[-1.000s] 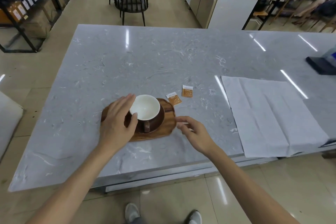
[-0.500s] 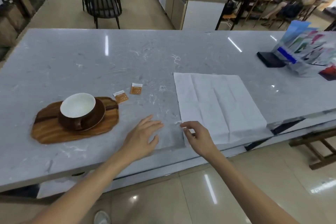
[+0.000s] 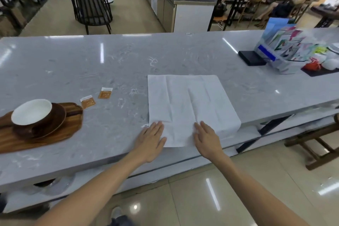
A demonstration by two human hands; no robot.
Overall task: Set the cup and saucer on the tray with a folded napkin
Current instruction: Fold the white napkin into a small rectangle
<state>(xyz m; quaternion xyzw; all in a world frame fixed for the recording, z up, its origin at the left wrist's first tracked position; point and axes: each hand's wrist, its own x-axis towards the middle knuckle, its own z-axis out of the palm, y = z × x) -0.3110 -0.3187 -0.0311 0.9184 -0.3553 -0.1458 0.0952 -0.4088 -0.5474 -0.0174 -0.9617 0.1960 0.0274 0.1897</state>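
Note:
A white paper napkin lies spread flat on the marble counter, its near edge at the counter's front. My left hand rests flat on the napkin's near left corner, fingers apart. My right hand lies flat on the near edge to the right of it, holding nothing. At the far left a cup, white inside and brown outside, sits on a brown saucer on the wooden tray.
Two small orange sachets lie between tray and napkin. A black box and a clear stand of leaflets stand at the back right. A wooden stool stands below the counter's right end.
My view swung right, away from the tray. My left hand left the cup, and both hands moved onto the near edge of the napkin and flattened there.

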